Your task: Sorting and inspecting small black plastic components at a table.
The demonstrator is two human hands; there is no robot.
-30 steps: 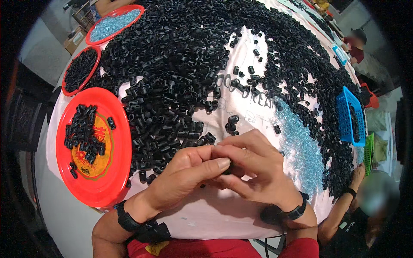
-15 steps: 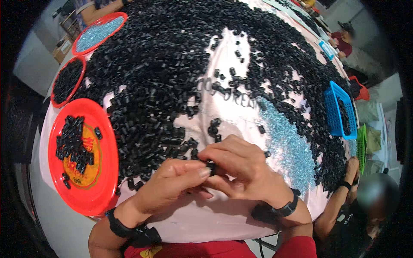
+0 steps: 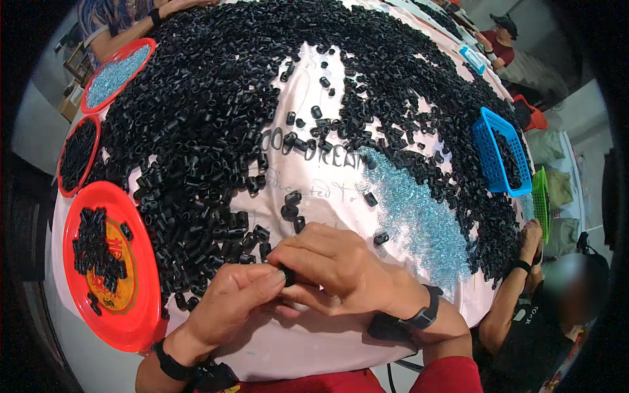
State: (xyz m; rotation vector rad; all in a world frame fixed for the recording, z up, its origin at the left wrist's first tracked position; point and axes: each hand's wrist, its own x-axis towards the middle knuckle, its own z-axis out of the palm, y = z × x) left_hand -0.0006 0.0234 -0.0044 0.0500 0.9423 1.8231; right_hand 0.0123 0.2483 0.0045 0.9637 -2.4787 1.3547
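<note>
- Red tray [image 3: 141,308], at 9 o'clock of the hands, holds black pieces; blue basket [image 3: 488,154] at 2 o'clock holds more.
- Left hand [image 3: 226,304] and right hand [image 3: 337,265], fingers closed, pinch one black piece [image 3: 287,276] between them.
- Bare white cloth [image 3: 327,196] lies at 12 o'clock.
- The piece's shape is mostly hidden.

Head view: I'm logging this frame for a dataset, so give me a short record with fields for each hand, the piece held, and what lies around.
left hand: fingertips pinch a small black tube piece, meeting the other hand
right hand: fingers close on the same piece from the other side
small black tube piece: held between both hands above the white cloth
left of hands: red plate holding black pieces
ahead: big heap of black pieces
right: patch of pale blue bits, blue basket
</note>
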